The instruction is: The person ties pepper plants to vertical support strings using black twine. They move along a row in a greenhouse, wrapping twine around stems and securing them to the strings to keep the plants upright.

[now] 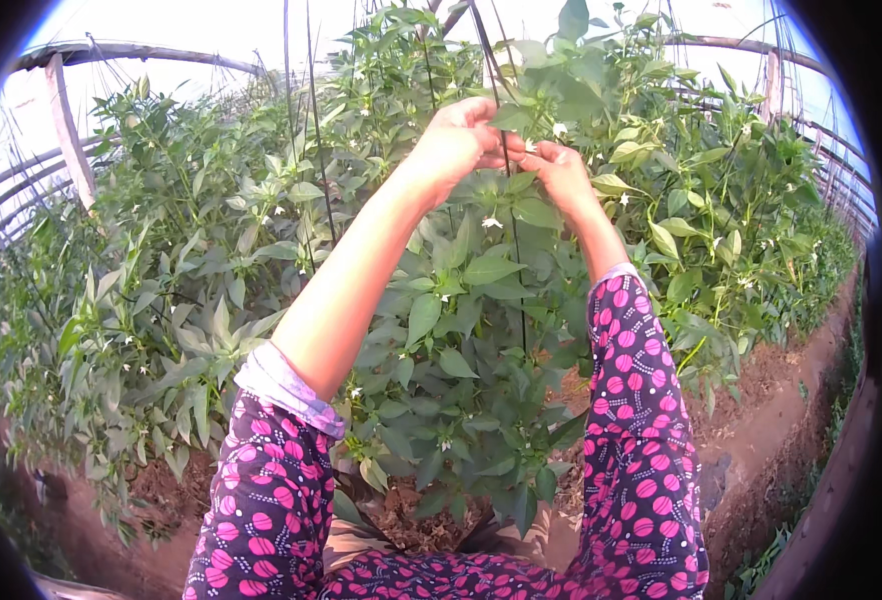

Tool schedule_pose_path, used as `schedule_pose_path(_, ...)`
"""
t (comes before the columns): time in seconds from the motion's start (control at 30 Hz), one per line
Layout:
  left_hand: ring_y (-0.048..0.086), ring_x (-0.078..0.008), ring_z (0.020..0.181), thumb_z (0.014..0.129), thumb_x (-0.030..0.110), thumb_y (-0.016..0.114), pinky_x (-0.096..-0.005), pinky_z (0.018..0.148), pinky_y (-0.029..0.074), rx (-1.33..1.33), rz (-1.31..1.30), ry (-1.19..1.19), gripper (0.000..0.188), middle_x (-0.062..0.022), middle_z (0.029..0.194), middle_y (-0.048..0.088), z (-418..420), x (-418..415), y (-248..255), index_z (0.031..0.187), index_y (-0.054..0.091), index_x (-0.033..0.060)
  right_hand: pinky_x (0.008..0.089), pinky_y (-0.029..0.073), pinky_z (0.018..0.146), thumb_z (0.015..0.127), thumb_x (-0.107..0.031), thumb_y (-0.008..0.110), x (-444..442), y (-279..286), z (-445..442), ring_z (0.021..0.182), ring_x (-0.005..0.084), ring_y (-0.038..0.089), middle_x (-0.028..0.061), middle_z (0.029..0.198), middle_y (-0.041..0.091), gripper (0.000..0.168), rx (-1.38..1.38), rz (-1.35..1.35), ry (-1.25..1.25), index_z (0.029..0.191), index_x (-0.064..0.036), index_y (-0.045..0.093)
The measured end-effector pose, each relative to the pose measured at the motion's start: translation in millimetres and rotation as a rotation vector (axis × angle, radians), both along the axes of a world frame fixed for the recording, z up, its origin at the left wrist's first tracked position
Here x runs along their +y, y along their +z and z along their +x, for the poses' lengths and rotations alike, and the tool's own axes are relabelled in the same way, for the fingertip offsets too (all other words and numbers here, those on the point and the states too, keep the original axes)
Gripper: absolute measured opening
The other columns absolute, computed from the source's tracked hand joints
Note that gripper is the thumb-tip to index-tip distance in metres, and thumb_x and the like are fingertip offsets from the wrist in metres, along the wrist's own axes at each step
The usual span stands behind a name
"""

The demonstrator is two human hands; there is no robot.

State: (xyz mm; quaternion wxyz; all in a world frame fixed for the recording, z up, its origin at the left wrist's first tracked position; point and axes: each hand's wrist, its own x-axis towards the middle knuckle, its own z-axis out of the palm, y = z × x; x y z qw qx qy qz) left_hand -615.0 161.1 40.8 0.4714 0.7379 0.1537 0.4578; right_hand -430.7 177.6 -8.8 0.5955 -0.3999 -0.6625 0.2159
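Both hands are raised among the upper leaves of a pepper plant [489, 270] with white flowers. My left hand [471, 139] is at a dark vertical string [516, 262], its fingers bent around or beside it. My right hand [557, 169] meets the left fingertips just right of the string, thumb and forefinger close together near a white flower [530, 145]. Whether a stem or the string is pinched between the fingers cannot be told. Leaves hide part of the fingertips.
Dense pepper plants [170, 277] stand at left and more [681, 195] at right. Other dark strings [321, 142] hang nearby. A wooden post [70, 131] and curved poles frame the greenhouse. Bare soil [771, 405] lies low at right.
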Motion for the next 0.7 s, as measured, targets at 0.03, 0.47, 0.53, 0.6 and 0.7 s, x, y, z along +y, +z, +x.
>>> schedule_pose_path(0.03, 0.061, -0.019, 0.086, 0.081, 0.001, 0.046, -0.0283, 0.076, 0.048, 0.015, 0.035, 0.001, 0.027, -0.0105, 0.092, 0.062, -3.5, -4.1, 0.5, 0.108, 0.048, -0.0007, 0.0228, 0.038, 0.058, 0.078, -0.013, 0.06, 1.3, 4.0, -9.7, 0.061, 0.0077, 0.049, 0.0004, 0.067, 0.057, 0.013, 0.032, 0.029, 0.034, 0.073, -0.001, 0.06)
schedule_pose_path(0.47, 0.059, -0.0139, 0.086, 0.081, -0.003, 0.038, -0.0264, 0.079, 0.047, 0.277, 0.596, 0.344, 0.035, -0.0087, 0.094, 0.062, -24.5, -50.5, 2.6, 0.112, 0.052, -0.0014, 0.0234, 0.046, 0.055, 0.085, -0.025, 0.052, 52.4, 20.4, -81.2, 0.063, 0.0106, 0.058, 0.0017, 0.074, 0.06, 0.021, -0.048, -0.176, 0.625, 0.087, -0.005, 0.057)
schedule_pose_path(0.53, 0.059, -0.0132, 0.077, 0.077, -0.005, 0.038, -0.0255, 0.071, 0.049, 0.233, 0.541, 0.587, 0.031, -0.0085, 0.087, 0.061, -43.2, -39.7, -0.2, 0.101, 0.056, -0.002, 0.0245, 0.046, 0.056, 0.085, -0.025, 0.052, 52.3, 29.4, -90.9, 0.063, 0.0118, 0.059, 0.0025, 0.075, 0.061, 0.021, -0.184, -0.189, 0.539, 0.088, -0.006, 0.057)
schedule_pose_path(0.6, 0.057, -0.0114, 0.068, 0.073, -0.005, 0.039, -0.0236, 0.06, 0.048, 0.095, 0.335, 0.772, 0.024, -0.0085, 0.082, 0.059, -67.2, -13.2, -3.4, 0.091, 0.055, -0.0028, 0.0242, 0.046, 0.053, 0.086, -0.024, 0.052, 55.4, 32.7, -101.2, 0.061, 0.012, 0.059, 0.0057, 0.075, 0.062, 0.02, -0.232, -0.283, 0.452, 0.087, -0.004, 0.056)
schedule_pose_path(0.7, 0.057, -0.0112, 0.066, 0.074, -0.001, 0.05, -0.0234, 0.057, 0.047, 0.15, 0.374, 1.037, 0.026, -0.0108, 0.084, 0.06, -87.7, 26.2, -12.1, 0.1, 0.052, -0.0047, 0.0209, 0.043, 0.047, 0.088, -0.023, 0.049, 51.8, 24.9, -103.9, 0.057, 0.0115, 0.058, 0.008, 0.075, 0.062, 0.02, -0.15, -0.264, 0.462, 0.085, -0.004, 0.055)
